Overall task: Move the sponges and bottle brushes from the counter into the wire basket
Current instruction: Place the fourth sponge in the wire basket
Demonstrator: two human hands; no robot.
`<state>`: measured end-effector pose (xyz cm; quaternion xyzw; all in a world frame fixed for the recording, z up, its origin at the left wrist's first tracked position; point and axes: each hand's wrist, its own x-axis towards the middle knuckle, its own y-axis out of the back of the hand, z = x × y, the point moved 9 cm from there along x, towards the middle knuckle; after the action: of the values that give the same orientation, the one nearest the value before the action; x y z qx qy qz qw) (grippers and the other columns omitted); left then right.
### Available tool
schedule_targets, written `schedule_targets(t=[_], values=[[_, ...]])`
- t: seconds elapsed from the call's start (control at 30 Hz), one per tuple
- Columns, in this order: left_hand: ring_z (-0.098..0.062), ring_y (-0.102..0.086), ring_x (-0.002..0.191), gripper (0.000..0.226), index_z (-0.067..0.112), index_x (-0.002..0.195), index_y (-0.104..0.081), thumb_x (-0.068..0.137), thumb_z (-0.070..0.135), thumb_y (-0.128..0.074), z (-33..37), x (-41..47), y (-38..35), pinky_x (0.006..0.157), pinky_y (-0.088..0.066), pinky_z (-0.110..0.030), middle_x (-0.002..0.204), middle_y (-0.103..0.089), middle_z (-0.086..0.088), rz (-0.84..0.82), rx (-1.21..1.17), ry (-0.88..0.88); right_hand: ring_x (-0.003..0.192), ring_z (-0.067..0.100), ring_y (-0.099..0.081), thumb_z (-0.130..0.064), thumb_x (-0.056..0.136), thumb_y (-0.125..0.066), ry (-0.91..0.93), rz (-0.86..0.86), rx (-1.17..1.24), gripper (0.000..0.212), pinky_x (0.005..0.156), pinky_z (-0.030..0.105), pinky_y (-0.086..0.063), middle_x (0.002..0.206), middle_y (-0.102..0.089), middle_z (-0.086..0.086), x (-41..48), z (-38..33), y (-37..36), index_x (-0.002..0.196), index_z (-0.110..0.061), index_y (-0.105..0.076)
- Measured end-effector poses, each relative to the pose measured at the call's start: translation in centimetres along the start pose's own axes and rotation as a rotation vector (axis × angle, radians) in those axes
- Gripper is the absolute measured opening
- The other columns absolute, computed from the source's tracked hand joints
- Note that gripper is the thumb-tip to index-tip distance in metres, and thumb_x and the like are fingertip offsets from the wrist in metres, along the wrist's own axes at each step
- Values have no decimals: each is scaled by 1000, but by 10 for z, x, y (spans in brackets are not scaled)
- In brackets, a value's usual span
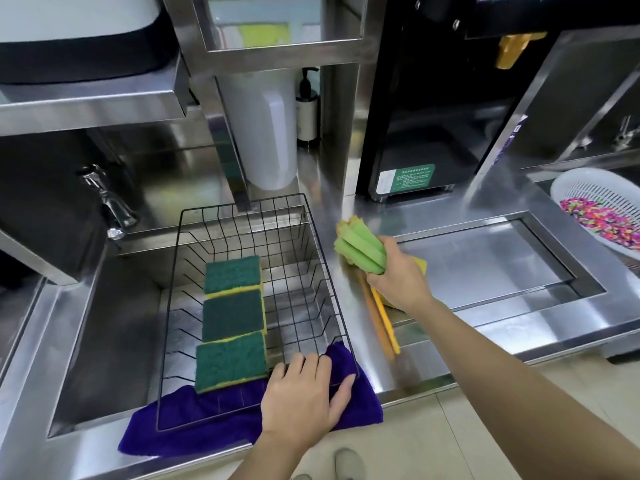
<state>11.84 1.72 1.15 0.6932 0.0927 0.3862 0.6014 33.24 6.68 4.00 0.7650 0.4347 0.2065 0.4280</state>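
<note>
A person's right hand clenches around the green foam heads of the bottle brushes above the steel counter, at about three o'clock from the black wire basket. The fingers wrap over the lower end of the foam, hiding where heads meet handles; how many brushes are in the bunch is hard to tell, though two yellow-orange handles trail down toward five o'clock, their far ends blurred against the counter edge. A yellow shape, mostly covered by the hand and wrist, shows just beyond the knuckles and cannot be identified.

The left hand lies flat with fingers spread, palm down on the basket's near right corner at six o'clock, fingertips hooked over the rim wire and the thumb resting on a purple cloth that lies under the basket's front edge. The cloth's rear part is hidden beneath the basket.

Inside the basket, which sits over a sink, three green-topped yellow sponges lie in a row along its left half, running from twelve to six o'clock and touching end to end.

At two o'clock, a white colander holding multicoloured bits is cut off by the frame's right edge. A chrome tap stands at ten o'clock.
</note>
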Motion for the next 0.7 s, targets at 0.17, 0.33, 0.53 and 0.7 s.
schedule_targets(t=[0.17, 0.33, 0.53, 0.7], values=[[-22, -53, 60, 60, 14, 72, -62, 100, 52, -25, 1, 1, 2, 52, -46, -33, 66, -55, -1, -10, -3, -2, 112, 34, -55, -23, 81, -66, 22, -182, -43, 60, 86, 43, -50, 124, -58, 14, 4, -1, -28, 132, -13, -36], [-21, -53, 59, 61, 14, 71, -61, 100, 52, -23, 1, 2, 4, 52, -46, -32, 65, -55, 0, -10, -4, -4, 116, 18, -49, -30, 75, -75, 10, -287, 119, 73, 96, 34, -43, 131, -53, 3, 1, 2, -34, 136, -17, -39], [-21, -52, 59, 60, 14, 71, -61, 100, 52, -25, 2, 2, 4, 52, -45, -33, 65, -54, 0, 4, 3, -3, 122, 19, -47, -47, 75, -69, 41, -260, 217, 61, 109, 47, -32, 127, -56, -3, 7, 13, -20, 129, -26, -49], [-21, -53, 60, 60, 14, 72, -62, 100, 52, -24, 2, 2, 4, 53, -46, -32, 66, -56, -1, 2, -5, -8, 120, 19, -51, -61, 72, -59, -35, -180, 430, 48, 110, 46, -34, 113, -63, -8, 13, 29, -11, 112, -36, -55]])
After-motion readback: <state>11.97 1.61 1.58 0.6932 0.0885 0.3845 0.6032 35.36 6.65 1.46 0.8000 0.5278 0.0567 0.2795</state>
